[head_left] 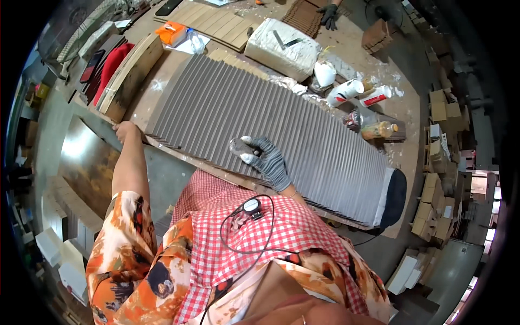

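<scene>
The gloved right hand (265,157) pinched a small clear cup (238,146) over the grey slats (303,135); the bare left hand (124,130) gripped their end.

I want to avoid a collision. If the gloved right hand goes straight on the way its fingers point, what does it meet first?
The right hand points left along the row of grey slats. It would probably just slide over them; nothing else shows in that line, though depth is unclear.

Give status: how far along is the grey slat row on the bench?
Done: grey slats lie overlapped along the whole bench. In hand: gloved right hand presses a small clear object on them; bare left hand steadies the row's end. What's left can't be judged.
</scene>
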The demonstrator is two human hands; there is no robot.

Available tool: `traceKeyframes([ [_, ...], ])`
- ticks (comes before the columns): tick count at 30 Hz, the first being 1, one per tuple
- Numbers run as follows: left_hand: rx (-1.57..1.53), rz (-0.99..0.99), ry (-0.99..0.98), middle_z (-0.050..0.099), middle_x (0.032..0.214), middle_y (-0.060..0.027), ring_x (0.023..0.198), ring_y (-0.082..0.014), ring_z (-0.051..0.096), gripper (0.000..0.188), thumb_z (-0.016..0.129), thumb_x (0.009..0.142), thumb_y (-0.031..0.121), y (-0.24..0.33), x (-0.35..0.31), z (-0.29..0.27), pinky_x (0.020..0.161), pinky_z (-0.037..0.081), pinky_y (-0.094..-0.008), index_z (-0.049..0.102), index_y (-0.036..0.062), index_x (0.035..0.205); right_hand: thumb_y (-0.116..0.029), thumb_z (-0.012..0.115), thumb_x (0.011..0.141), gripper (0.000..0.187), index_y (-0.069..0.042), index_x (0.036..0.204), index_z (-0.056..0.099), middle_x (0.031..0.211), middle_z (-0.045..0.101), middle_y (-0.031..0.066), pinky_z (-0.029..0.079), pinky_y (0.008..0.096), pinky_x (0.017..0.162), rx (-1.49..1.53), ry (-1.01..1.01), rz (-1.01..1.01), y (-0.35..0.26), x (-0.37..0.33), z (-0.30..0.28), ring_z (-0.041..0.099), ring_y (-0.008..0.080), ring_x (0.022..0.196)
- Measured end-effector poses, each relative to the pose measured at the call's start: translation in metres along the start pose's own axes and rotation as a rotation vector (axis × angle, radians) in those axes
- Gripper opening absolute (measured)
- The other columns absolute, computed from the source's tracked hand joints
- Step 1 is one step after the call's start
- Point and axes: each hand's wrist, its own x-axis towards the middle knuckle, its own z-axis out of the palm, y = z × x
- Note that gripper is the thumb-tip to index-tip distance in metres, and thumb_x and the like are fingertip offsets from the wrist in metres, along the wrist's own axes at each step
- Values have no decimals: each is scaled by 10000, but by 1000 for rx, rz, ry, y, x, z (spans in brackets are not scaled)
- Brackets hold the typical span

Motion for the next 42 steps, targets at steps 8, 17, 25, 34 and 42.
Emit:
traceKeyframes([
  [8,-4,16,-27,659,1250,-273,1236,-451,568,725,269,1061,495,8,-25,-17,1075,412,-555,676,-95,1170,-233,848,828,479,-76,1250,686,1041,646,-33,498,209,770,31,16,2,5,-1,1,507,32,823],
  [17,-32,46,-60,635,1275,-288,1252,-463,546,722,248,1069,481,2,-18,-14,1079,403,-555,669,-94,1181,-230,851,826,470,-85,1243,692,1034,645,-27,502,209,770,75,30,42,8,-3,4,538,36,845],
  [25,-28,58,-17,647,1250,-290,1230,-453,568,720,252,1070,478,1,-10,-6,1064,415,-548,675,-99,1154,-244,851,826,467,-78,1235,695,1035,655,-23,512,219,777,79,30,27,2,-1,6,571,58,874],
  [34,-58,28,-4,641,1268,-287,1247,-454,554,756,242,1065,504,3,-12,-6,1078,405,-550,672,-109,1167,-207,846,833,460,-74,1244,686,1066,654,-15,523,222,782,142,24,40,6,-3,7,570,62,877],
  [42,-10,40,1,658,1240,-282,1211,-456,579,743,251,1071,496,-2,2,7,1052,426,-545,683,-104,1149,-206,844,841,466,-70,1256,681,1073,644,-28,510,227,806,323,51,65,18,-2,9,541,49,864],
])
